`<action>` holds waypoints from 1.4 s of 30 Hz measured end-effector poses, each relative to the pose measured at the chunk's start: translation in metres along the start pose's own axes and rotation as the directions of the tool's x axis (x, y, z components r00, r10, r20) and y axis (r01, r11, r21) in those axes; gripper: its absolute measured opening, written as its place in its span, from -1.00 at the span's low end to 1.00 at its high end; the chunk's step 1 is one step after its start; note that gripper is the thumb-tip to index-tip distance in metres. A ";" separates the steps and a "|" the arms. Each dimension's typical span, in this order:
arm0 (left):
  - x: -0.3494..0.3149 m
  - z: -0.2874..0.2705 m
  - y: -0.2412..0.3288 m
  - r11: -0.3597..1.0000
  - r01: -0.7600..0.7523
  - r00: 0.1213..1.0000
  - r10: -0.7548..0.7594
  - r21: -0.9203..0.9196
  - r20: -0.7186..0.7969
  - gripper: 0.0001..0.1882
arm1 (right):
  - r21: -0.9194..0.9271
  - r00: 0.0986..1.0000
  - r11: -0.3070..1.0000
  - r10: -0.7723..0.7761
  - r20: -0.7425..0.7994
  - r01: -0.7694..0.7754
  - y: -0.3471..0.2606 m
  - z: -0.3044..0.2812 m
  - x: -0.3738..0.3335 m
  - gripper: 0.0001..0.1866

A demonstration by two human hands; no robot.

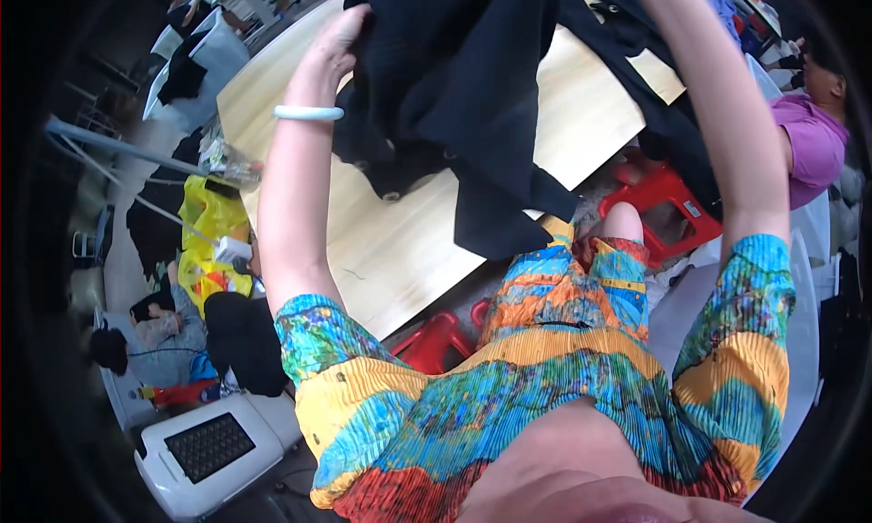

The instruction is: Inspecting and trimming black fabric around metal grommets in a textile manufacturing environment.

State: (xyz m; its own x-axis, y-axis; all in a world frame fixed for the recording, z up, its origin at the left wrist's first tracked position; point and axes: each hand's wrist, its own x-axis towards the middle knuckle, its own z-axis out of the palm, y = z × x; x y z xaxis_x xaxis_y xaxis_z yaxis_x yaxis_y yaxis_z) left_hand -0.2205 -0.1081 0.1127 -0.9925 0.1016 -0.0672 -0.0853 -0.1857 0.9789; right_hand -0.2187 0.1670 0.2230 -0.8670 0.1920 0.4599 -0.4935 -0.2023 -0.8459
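Note:
A black garment (454, 78) hangs in dark folds above the wooden table, its lower edge near my lap. A small round button or eyelet shows near its lower left. At the garment's left edge, my left hand (343, 40) is closed on the cloth, its fingers partly hidden by the fabric. A pale bangle (309, 113) circles my left wrist. My right arm reaches up past the top edge, so my right hand is out of sight. More black cloth (627, 55) lies on the table's right side and hangs over its edge.
The light wooden table (400, 251) has angled corners. Red plastic stools (668, 210) stand by my knees. Left are a yellow plastic bag (213, 219), a metal rail and a white machine (218, 450). Another person in purple (808, 146) sits at right; a person is at lower left.

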 end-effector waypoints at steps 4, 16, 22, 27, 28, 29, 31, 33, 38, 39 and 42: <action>-0.009 0.006 -0.007 0.986 0.166 0.972 -0.160 0.018 -0.174 -0.65 | -0.039 0.995 0.997 0.072 0.072 -0.069 0.060 -0.025 -0.018 -0.94; -0.040 0.013 -0.014 0.959 0.153 0.959 -0.202 -0.239 -0.199 -0.72 | -0.510 0.843 0.738 -0.148 0.517 0.442 0.140 -0.008 -0.202 -0.34; -0.067 0.043 0.051 0.941 0.053 0.986 -0.102 -0.333 -0.131 -0.72 | -0.174 0.876 0.981 0.158 0.455 -0.087 0.132 -0.031 -0.180 -0.79; -0.040 0.048 0.062 0.986 -0.158 0.964 0.142 -0.053 -0.224 -0.71 | 0.007 0.787 0.916 0.340 0.514 -0.400 0.062 -0.049 -0.157 -0.78; -0.022 0.037 0.047 0.971 -0.211 0.943 0.232 0.109 -0.241 -0.68 | 0.021 0.786 0.895 0.381 0.487 -0.446 0.063 -0.049 -0.157 -0.77; -0.003 0.015 0.019 0.900 -0.322 0.899 0.388 0.293 -0.204 -0.57 | 0.041 0.784 0.884 0.392 0.481 -0.466 0.069 -0.045 -0.161 -0.77; 0.032 -0.023 -0.028 0.691 0.005 0.912 0.293 0.723 -0.286 -0.28 | -0.088 0.739 0.849 0.500 0.452 -0.521 0.105 -0.054 -0.165 -0.79; 0.029 -0.023 -0.068 0.709 -0.002 0.884 0.331 0.705 -0.330 -0.33 | -0.192 0.704 0.797 0.598 0.384 -0.572 0.149 -0.079 -0.169 -0.79; -0.053 -0.012 -0.131 0.890 0.103 0.941 0.058 0.445 -0.333 -0.62 | -0.167 0.673 0.727 0.682 0.287 -0.666 0.195 -0.100 -0.182 -0.80; -0.074 -0.006 -0.138 0.912 0.149 0.930 0.001 0.381 -0.366 -0.66 | -0.144 0.686 0.741 0.664 0.295 -0.656 0.196 -0.101 -0.187 -0.80; -0.112 0.006 -0.165 0.970 0.180 0.860 -0.075 0.164 -0.505 -0.66 | -0.144 0.659 0.722 0.682 0.317 -0.677 0.185 -0.108 -0.190 -0.79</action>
State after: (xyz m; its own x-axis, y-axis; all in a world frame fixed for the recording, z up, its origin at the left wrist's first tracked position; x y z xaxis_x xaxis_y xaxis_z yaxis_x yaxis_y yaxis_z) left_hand -0.0949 -0.0825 -0.0396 -0.8911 -0.3921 -0.2283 -0.2473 -0.0020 0.9689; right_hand -0.1372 0.1972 -0.0501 -0.9301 -0.3156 -0.1879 0.2409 -0.1379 -0.9607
